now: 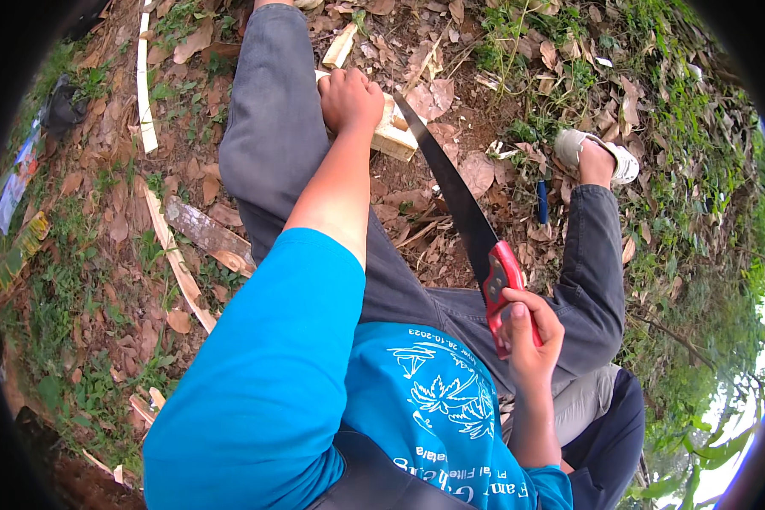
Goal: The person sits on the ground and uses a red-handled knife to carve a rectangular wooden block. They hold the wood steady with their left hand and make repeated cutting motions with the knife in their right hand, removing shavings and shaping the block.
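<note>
I see one wood block [393, 132], pale and squared, lying on the leaf-strewn ground [450, 246] just beside the grey-trousered left knee [268, 127]. My left hand [349, 99] is curled down onto the near end of that block, fingers closed over it and pressing it in place. One handsaw [455, 200] runs from the block back toward the body: its dark blade tip meets the block's far corner, and its red handle [503, 289] sits well back from the block, wrapped in my right hand [529, 333], which is clenched tight around the grip. Left of the block I count two long pale wood strips [145, 85] on the ground and one grey plank [208, 234]. Right of the block, one foot in a white sandal [588, 153] rests among dry leaves, with one small blue object [542, 201] between it and the saw.
</note>
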A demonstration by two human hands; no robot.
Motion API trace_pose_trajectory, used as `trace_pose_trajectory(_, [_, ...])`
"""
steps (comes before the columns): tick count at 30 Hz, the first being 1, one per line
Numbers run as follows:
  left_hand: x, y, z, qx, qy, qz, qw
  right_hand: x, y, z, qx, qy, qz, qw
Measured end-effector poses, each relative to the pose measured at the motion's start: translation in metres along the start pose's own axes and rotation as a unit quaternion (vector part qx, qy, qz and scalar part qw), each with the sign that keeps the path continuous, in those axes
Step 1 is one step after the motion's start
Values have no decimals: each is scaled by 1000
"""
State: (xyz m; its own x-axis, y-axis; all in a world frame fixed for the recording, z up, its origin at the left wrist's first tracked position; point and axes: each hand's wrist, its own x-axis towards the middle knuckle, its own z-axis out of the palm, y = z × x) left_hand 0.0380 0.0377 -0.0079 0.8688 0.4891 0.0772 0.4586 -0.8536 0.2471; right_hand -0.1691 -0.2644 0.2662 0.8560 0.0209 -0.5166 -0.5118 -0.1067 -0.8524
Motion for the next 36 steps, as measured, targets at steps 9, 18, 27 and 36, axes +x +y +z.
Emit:
trace_pose_trajectory(9, [8, 4, 12, 7, 68, 57, 996, 103, 15, 38, -26, 11, -20, 999])
trace_pose_trajectory(18, [6, 9, -3, -17, -3, 15, 1000, 64, 41, 42, 26, -4, -3, 1000])
trace_pose_trajectory(27, [3, 6, 3, 2, 6, 36, 999, 19, -9, -4, -16, 34, 3, 999])
trace_pose_trajectory(36, [2, 0, 2, 22, 14, 26, 999, 105, 25, 41, 9, -43, 5, 999])
